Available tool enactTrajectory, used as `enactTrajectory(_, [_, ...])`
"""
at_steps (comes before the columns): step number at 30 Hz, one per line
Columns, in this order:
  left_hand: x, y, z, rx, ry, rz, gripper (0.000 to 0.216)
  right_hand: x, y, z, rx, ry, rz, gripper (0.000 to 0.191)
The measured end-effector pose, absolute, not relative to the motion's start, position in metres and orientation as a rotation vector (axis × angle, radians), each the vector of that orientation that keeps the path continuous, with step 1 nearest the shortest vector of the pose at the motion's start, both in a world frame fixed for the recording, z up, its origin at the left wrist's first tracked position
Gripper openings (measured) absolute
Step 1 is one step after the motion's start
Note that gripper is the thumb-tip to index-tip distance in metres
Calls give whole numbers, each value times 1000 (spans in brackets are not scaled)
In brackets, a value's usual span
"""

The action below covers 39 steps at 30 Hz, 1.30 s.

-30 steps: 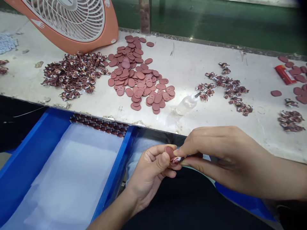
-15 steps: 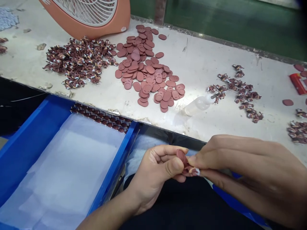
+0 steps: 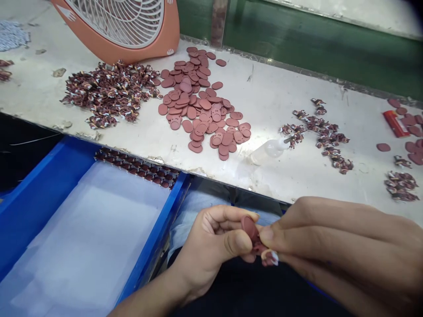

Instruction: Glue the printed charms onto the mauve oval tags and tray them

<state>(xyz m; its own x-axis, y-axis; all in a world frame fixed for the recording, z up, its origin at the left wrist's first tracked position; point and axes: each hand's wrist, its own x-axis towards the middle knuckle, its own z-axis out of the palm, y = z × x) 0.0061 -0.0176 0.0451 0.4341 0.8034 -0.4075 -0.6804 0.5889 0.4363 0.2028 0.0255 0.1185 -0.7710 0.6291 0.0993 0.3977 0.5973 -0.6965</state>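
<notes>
Over my lap, my left hand [image 3: 211,246] pinches a reddish-brown oval disc [image 3: 249,226] between thumb and fingers. My right hand [image 3: 330,246] meets it from the right, fingers pressed together on a small brown-and-white figure piece [image 3: 269,257] held against the disc. Both hands are closed and touch at the fingertips, below the worktable's front edge [image 3: 231,182].
On the table lie a heap of oval discs [image 3: 201,110], a pile of small figures [image 3: 105,92], more figures [image 3: 324,136] at right, a clear squeeze bottle [image 3: 269,149], an orange fan [image 3: 125,26]. A blue bin [image 3: 49,185] lined with white sheet holds a row of pieces [image 3: 139,167].
Both hands have sunk a little lower and drawn closer. The figure piece now sits tighter against the disc. The view has shifted slightly.
</notes>
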Motion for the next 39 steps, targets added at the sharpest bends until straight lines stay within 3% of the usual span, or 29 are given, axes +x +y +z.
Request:
enactTrajectory(16, [6,-19,38,117,711,948,31,190,39,108,-756,-2428,1076,17])
enactTrajectory(27, [3,-22,25,138,641,951,25,187,42,102,-754,-2397,1069,19])
enactTrajectory(33, [0,-20,17,69,555,923,27,188,43,99,-749,-2353,960,35])
enactTrajectory(36, [-2,-20,12,-5,529,897,36,186,42,93,-802,-2298,906,28])
enactTrajectory(39, [-3,-19,10,-53,513,907,27,181,40,85,-836,-2247,944,24])
